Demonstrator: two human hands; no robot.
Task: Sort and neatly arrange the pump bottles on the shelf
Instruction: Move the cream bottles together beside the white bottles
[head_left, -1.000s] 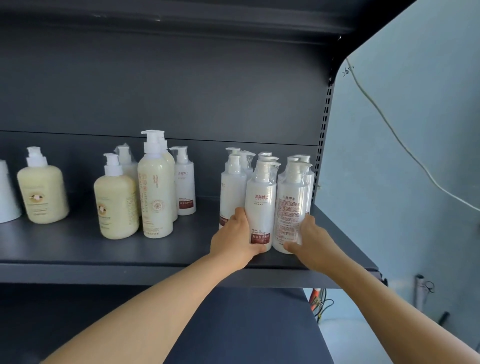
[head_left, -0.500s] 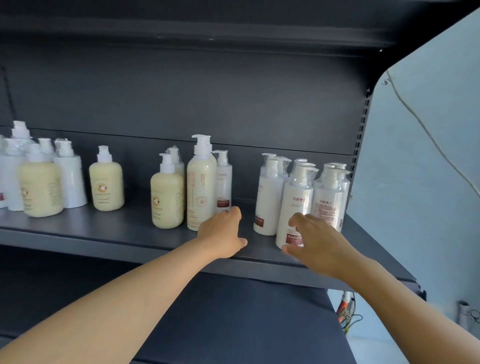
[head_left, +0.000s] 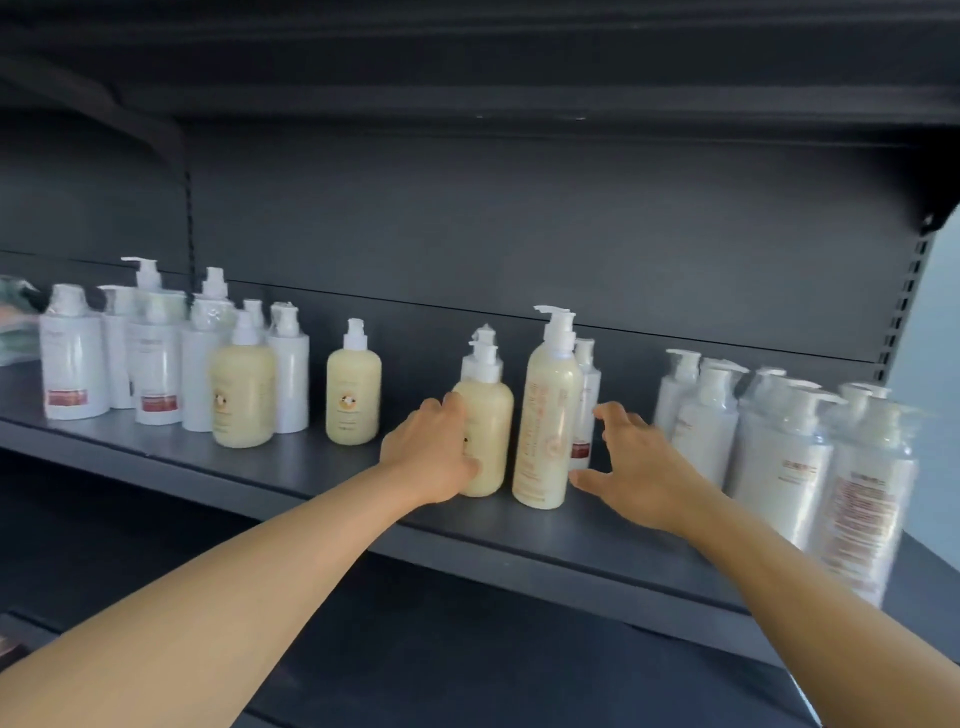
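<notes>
Left hand (head_left: 434, 449) now wraps the short cream bottle (head_left: 485, 431) mid-shelf (head_left: 311, 470), having left the white bottles (head_left: 779, 447) grouped at the right. Right hand (head_left: 641, 467), fingers spread wide and empty, has moved to just beside the tall cream bottle (head_left: 545, 415).

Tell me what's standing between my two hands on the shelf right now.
In the head view, a short cream bottle under the left hand and a tall cream bottle beside it; the right hand is open.

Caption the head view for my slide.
Left hand on a cream bottle; right hand open beside the tall bottle.
</notes>
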